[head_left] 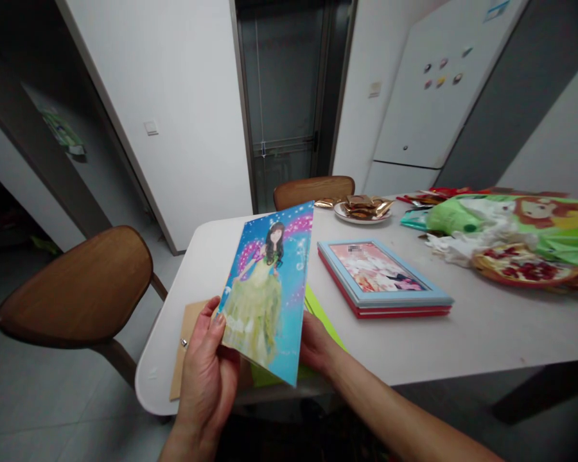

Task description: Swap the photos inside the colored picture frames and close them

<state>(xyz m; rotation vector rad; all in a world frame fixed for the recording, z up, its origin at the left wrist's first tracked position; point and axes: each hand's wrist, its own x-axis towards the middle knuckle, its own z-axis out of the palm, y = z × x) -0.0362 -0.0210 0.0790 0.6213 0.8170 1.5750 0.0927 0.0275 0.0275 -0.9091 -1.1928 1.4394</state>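
A painting of a long-haired figure in a pale green dress on a blue ground is held up at a tilt over the table's near edge. My left hand grips its lower left edge, thumb on the front. At the lower right edge, my right hand holds it from behind, fingers hidden by the painting. Beneath lie a yellow-green sheet or board and a brown backing board with a small metal clip, both partly covered. To the right rests a light blue picture frame on a red one.
The white table carries a plate of wrapped snacks at the back. Green and white plastic bags and an opened pomegranate lie at right. Wooden chairs stand at left and at the far side.
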